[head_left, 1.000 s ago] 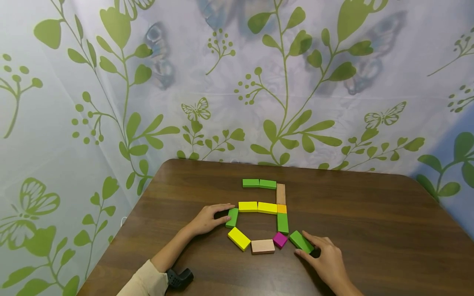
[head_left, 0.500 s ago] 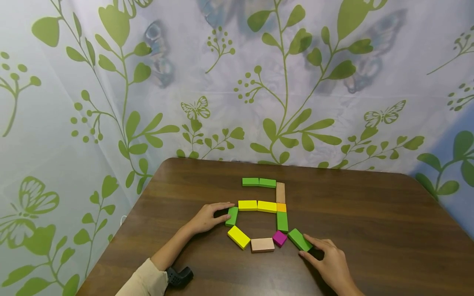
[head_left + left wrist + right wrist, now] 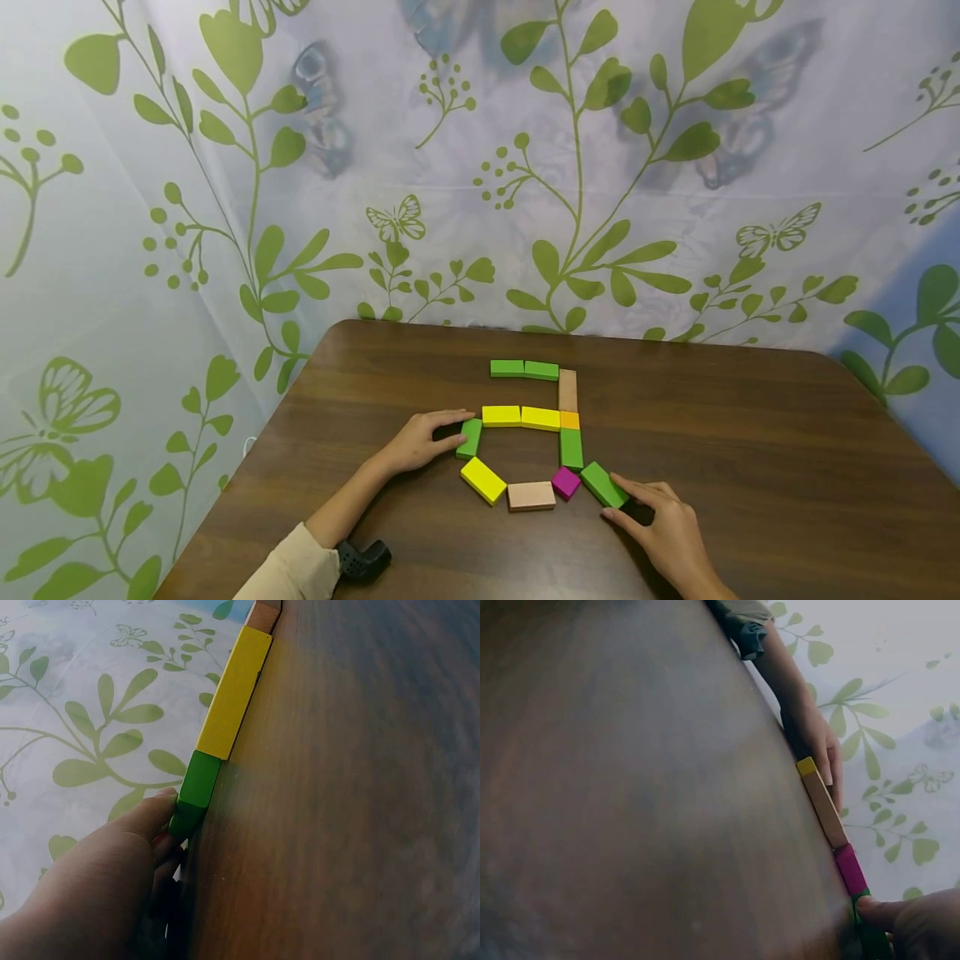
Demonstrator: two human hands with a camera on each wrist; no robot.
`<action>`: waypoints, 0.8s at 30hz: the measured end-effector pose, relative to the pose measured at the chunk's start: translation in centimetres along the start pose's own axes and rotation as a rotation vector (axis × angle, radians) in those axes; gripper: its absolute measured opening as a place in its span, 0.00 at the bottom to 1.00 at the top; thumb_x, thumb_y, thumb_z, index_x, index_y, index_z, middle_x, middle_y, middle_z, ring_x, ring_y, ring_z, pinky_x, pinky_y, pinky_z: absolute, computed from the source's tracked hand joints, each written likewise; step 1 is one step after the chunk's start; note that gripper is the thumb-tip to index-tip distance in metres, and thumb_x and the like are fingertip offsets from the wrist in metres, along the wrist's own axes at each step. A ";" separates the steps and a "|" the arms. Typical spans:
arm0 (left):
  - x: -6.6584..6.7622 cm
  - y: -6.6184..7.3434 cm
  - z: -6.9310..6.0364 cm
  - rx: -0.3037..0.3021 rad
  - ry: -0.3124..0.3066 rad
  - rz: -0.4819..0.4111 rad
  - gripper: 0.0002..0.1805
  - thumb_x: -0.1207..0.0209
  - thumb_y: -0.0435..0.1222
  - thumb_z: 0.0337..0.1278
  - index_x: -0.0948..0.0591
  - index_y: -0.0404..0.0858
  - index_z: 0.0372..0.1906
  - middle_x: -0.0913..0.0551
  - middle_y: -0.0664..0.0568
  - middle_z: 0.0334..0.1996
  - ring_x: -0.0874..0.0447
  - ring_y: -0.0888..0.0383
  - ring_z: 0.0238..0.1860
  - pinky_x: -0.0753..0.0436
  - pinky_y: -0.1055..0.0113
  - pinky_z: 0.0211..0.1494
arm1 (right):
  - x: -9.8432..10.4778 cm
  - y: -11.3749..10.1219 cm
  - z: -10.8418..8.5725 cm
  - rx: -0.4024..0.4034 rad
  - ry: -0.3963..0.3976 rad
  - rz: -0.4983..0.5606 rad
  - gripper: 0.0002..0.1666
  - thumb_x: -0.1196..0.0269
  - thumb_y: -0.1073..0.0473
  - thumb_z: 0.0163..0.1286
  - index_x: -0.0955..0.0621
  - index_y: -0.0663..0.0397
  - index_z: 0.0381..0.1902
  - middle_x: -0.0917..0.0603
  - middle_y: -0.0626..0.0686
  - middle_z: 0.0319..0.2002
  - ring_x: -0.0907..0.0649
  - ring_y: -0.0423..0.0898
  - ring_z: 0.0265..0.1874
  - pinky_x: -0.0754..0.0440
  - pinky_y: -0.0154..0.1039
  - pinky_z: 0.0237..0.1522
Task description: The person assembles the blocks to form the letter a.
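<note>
Wooden blocks lie on the brown table as a joined figure. My left hand [image 3: 416, 446] holds a green block [image 3: 470, 439] at the figure's left side, thumb on its near side and a finger at its far end. In the left wrist view the thumb presses that green block [image 3: 196, 784], which abuts a yellow block [image 3: 234, 694]. My right hand [image 3: 663, 529] grips another green block [image 3: 603, 484] between thumb and finger at the lower right. Its upper corner sits close to a purple block [image 3: 566, 482]; in the right wrist view the purple block [image 3: 850, 868] adjoins the held block.
A plain wood block [image 3: 532, 497] and a tilted yellow block [image 3: 483, 481] form the near side. Two yellow blocks, an orange block [image 3: 570, 420], a green block [image 3: 571, 449], an upright plain block [image 3: 567, 390] and two green blocks stand beyond. A patterned curtain [image 3: 480, 167] hangs behind the table.
The green block in my right hand has slid slightly up and left, closer to the purple block, and my right thumb has shifted slightly along it. My left hand stays put.
</note>
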State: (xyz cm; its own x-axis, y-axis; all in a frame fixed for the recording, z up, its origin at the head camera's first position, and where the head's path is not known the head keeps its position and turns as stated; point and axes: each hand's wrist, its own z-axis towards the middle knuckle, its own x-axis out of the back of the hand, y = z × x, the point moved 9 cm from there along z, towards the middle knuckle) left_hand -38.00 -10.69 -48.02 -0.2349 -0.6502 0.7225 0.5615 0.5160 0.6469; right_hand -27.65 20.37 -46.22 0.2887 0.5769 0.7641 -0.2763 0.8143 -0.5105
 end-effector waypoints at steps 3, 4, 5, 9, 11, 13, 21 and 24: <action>0.0 0.0 0.0 -0.017 0.005 0.010 0.24 0.46 0.47 0.63 0.28 0.45 0.63 0.28 0.50 0.61 0.33 0.52 0.62 0.31 0.51 0.60 | 0.0 0.0 0.0 0.001 -0.003 -0.006 0.28 0.25 0.52 0.44 0.16 0.50 0.47 0.16 0.51 0.35 0.22 0.46 0.35 0.19 0.45 0.29; 0.0 0.1 -0.1 -0.030 0.010 0.019 0.24 0.46 0.47 0.63 0.28 0.44 0.63 0.28 0.49 0.60 0.33 0.51 0.62 0.31 0.50 0.59 | 0.0 0.0 0.0 0.002 -0.002 -0.007 0.28 0.25 0.52 0.44 0.16 0.50 0.46 0.16 0.51 0.35 0.22 0.45 0.35 0.19 0.45 0.29; 0.0 0.2 -0.1 -0.038 0.013 0.024 0.24 0.46 0.46 0.63 0.28 0.44 0.63 0.28 0.48 0.60 0.32 0.50 0.61 0.30 0.50 0.58 | 0.0 0.0 0.0 0.005 -0.001 -0.009 0.28 0.25 0.52 0.44 0.15 0.49 0.46 0.16 0.51 0.35 0.22 0.45 0.34 0.19 0.44 0.28; 0.0 0.3 -0.1 -0.056 0.025 0.041 0.24 0.47 0.46 0.64 0.27 0.43 0.62 0.27 0.47 0.59 0.31 0.49 0.60 0.29 0.49 0.57 | 0.0 -0.1 -0.1 0.014 0.008 -0.015 0.28 0.24 0.52 0.43 0.15 0.49 0.46 0.16 0.50 0.34 0.22 0.44 0.34 0.20 0.43 0.28; 0.0 0.2 -0.1 -0.043 0.020 0.032 0.24 0.47 0.46 0.63 0.27 0.44 0.62 0.27 0.48 0.60 0.31 0.50 0.61 0.29 0.50 0.57 | 0.0 -0.1 -0.1 0.016 0.009 -0.015 0.28 0.24 0.52 0.43 0.15 0.49 0.46 0.16 0.50 0.34 0.21 0.44 0.34 0.20 0.43 0.28; 0.0 0.2 -0.1 -0.033 0.014 0.025 0.24 0.47 0.47 0.63 0.28 0.44 0.62 0.28 0.48 0.60 0.32 0.50 0.61 0.30 0.50 0.58 | 0.0 -0.1 -0.1 0.015 0.008 -0.015 0.28 0.24 0.52 0.43 0.15 0.49 0.46 0.16 0.50 0.34 0.21 0.45 0.34 0.19 0.44 0.28; 0.0 0.0 0.0 0.010 -0.003 -0.011 0.25 0.47 0.48 0.63 0.28 0.46 0.63 0.29 0.51 0.61 0.34 0.53 0.62 0.32 0.52 0.61 | 0.0 -0.1 -0.1 0.007 0.001 -0.011 0.28 0.24 0.52 0.43 0.15 0.49 0.46 0.16 0.50 0.34 0.21 0.45 0.34 0.19 0.44 0.28; 0.0 0.0 0.0 0.012 -0.003 -0.007 0.25 0.46 0.48 0.63 0.28 0.46 0.63 0.29 0.51 0.61 0.34 0.53 0.62 0.32 0.52 0.61 | 0.1 -0.2 -0.1 0.017 0.013 -0.004 0.27 0.24 0.54 0.43 0.15 0.50 0.45 0.16 0.51 0.34 0.21 0.46 0.34 0.19 0.45 0.28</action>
State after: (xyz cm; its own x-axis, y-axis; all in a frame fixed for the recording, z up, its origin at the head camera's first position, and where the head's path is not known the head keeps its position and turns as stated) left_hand -37.99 -10.73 -48.05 -0.2413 -0.6519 0.7189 0.5503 0.5183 0.6547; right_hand -27.50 20.27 -46.04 0.3016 0.5741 0.7612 -0.2909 0.8157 -0.5000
